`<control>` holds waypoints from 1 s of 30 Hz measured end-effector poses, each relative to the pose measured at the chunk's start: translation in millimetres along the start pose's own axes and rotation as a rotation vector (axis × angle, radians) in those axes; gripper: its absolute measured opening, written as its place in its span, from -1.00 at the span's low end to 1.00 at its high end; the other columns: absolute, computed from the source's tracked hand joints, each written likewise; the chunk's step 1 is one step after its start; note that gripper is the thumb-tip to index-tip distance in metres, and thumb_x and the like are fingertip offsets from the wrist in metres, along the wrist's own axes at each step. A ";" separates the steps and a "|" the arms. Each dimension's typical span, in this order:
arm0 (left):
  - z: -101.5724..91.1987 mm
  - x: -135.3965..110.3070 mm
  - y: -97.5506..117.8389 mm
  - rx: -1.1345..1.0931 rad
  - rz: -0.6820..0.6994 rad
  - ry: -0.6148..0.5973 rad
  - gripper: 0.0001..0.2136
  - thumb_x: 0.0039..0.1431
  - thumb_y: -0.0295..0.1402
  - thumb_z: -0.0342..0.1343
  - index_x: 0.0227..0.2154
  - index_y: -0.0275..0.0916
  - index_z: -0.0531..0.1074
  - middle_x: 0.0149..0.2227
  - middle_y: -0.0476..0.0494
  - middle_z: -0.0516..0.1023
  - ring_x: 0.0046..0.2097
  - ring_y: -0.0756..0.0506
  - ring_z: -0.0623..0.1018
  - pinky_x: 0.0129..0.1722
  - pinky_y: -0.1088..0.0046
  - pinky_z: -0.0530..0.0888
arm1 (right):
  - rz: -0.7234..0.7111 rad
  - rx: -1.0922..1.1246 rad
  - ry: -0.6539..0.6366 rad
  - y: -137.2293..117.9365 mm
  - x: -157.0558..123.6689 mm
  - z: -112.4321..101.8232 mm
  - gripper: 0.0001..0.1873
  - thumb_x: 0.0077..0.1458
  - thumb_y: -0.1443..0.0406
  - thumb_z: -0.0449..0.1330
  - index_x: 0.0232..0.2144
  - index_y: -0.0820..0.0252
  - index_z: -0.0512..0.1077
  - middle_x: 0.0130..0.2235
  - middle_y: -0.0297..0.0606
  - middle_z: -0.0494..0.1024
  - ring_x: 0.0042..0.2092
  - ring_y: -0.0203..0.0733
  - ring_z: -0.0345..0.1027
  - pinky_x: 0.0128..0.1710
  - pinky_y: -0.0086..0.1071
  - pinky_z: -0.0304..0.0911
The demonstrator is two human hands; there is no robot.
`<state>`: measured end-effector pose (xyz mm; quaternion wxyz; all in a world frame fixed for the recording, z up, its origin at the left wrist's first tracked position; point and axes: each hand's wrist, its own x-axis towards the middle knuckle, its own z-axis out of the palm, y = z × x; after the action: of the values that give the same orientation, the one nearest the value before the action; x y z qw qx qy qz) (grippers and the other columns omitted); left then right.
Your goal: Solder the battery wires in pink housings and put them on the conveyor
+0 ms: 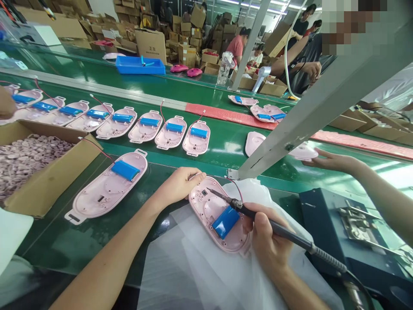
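Observation:
Right in front of me a pink plastic shell point(209, 224) lies tilted on white sheets, with a blue battery pack point(226, 221) fixed inside it. My left hand point(177, 185) grips the shell's far left rim between thumb and fingers. Wrapped round a soldering iron point(277, 228) is my right hand point(271, 241); the iron's tip hovers over or touches the shell's far end, I cannot tell which. A red wire with a white plug rises beside the iron. To my left another pink shell with a battery point(106, 189) rests on the green bench.
Several battery-fitted shells point(196, 146) line the green conveyor. A cardboard box point(54, 185) of small pink parts stands left. A slanted metal post point(309, 107) crosses the right side. A dark blue machine point(342, 228) sits at right. Another person's hand point(329, 161) holds a shell there.

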<state>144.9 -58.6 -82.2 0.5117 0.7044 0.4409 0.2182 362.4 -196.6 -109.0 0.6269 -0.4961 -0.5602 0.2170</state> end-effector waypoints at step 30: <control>53.8 119.9 75.8 0.721 0.313 0.359 -0.60 0.35 -0.49 -0.05 0.13 -0.24 0.56 0.20 -0.50 0.54 0.17 -0.40 0.59 0.13 0.08 0.50 | -0.727 -0.088 0.132 -6.0 21.9 -2.7 -0.60 0.52 0.12 -0.04 0.23 0.06 0.40 -0.27 -0.18 0.51 -0.40 -0.16 0.43 -0.46 -0.32 0.44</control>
<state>277.7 7.6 -50.7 0.1088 0.8474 0.4588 0.2442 369.3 -181.9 -92.8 0.6758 -0.3043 -0.6670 -0.0763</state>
